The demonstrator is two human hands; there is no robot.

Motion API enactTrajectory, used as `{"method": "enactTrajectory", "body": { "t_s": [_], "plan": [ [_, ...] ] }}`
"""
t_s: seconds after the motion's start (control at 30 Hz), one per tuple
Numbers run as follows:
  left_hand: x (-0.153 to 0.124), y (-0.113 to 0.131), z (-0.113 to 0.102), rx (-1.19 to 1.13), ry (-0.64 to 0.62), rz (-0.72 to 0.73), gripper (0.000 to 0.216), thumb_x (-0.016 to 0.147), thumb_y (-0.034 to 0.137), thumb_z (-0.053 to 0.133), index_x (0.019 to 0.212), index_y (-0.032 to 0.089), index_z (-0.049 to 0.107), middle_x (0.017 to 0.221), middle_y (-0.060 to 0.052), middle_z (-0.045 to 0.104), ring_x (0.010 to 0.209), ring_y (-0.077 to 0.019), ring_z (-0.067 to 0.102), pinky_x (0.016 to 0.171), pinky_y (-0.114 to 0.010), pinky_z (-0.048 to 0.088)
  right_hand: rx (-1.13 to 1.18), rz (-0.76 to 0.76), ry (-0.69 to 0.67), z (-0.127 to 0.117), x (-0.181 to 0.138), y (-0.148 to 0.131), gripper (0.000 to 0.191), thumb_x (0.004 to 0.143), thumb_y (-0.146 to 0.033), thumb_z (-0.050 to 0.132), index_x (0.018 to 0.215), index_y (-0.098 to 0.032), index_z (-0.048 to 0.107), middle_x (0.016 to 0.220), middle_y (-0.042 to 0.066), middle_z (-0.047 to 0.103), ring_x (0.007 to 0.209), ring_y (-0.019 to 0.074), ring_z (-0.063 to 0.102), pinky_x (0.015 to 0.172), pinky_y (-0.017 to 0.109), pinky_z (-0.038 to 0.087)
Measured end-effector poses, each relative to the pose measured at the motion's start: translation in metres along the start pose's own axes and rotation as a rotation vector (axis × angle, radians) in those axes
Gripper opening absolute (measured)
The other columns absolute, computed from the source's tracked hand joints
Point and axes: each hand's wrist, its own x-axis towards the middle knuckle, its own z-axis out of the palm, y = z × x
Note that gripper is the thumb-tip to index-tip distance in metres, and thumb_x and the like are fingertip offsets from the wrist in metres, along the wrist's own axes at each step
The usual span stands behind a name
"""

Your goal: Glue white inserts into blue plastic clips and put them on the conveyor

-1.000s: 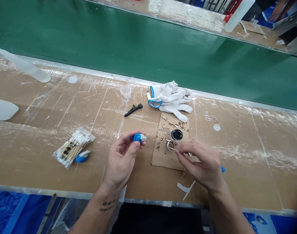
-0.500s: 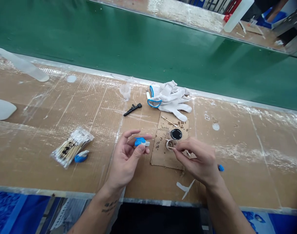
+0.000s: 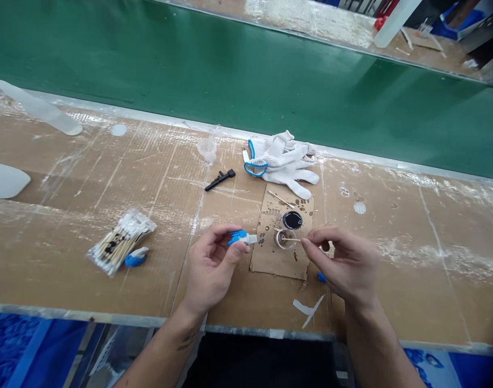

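Observation:
My left hand [image 3: 212, 267] pinches a small blue and white plastic part [image 3: 242, 238] between thumb and fingers, just left of a cardboard scrap [image 3: 284, 229]. My right hand [image 3: 343, 264] pinches a thin cotton swab [image 3: 291, 239] whose tip reaches into a small clear cup [image 3: 285, 238] on the scrap. Right behind that cup stands a small cup of black liquid [image 3: 292, 220].
A bag of cotton swabs [image 3: 120, 241] and a blue part [image 3: 136, 257] lie at the left. White gloves [image 3: 284, 161], a black plastic piece [image 3: 220, 180] and a clear cup [image 3: 208, 149] lie farther back. The green conveyor belt [image 3: 246, 70] runs behind the bench.
My left hand has carried the blue and white part rightward toward the cups. My right hand has drawn back a little, and the swab now points into the clear cup.

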Motion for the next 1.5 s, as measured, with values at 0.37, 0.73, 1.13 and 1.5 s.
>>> {"method": "enactTrajectory", "body": {
  "t_s": [0.37,0.73,1.13,1.5],
  "plan": [
    [-0.001,-0.008,0.000,0.115,0.006,0.191,0.038,0.098,0.018,0.069,0.131,0.037,0.073,0.112,0.000,0.059,0.082,-0.0103,0.077,0.077,-0.025,0.068,-0.155,-0.136,-0.101,0.005,0.008,-0.005,0.018,0.091,-0.005,0.069,0.082,-0.020,0.065,0.076,-0.001,0.072,0.068,0.0113,0.065,0.062,0.024,0.049],
    [-0.005,-0.008,0.008,0.321,-0.043,0.310,0.029,0.079,0.014,0.089,0.102,0.022,0.073,0.099,-0.005,0.081,0.087,-0.0191,0.079,0.075,-0.029,0.068,0.074,0.001,0.111,-0.015,-0.002,-0.010,0.021,0.084,-0.003,0.075,0.083,-0.024,0.070,0.070,-0.002,0.068,0.065,0.0158,0.063,0.057,0.031,0.048],
    [-0.007,-0.006,0.012,0.399,-0.097,0.408,0.036,0.077,0.017,0.092,0.106,0.023,0.072,0.092,-0.002,0.081,0.073,-0.0145,0.074,0.068,-0.027,0.064,0.244,-0.118,0.096,-0.001,0.005,-0.045,0.025,0.080,0.002,0.075,0.087,-0.022,0.071,0.071,-0.002,0.068,0.059,0.0151,0.063,0.056,0.033,0.051],
    [-0.013,-0.012,0.014,0.297,-0.043,0.326,0.055,0.074,0.018,0.094,0.120,0.025,0.065,0.096,-0.002,0.082,0.082,-0.0170,0.080,0.076,-0.028,0.069,0.226,-0.110,-0.029,0.006,0.004,-0.042,0.029,0.081,0.005,0.073,0.089,-0.023,0.070,0.075,-0.002,0.070,0.064,0.0158,0.065,0.060,0.033,0.052]
  ]
}}
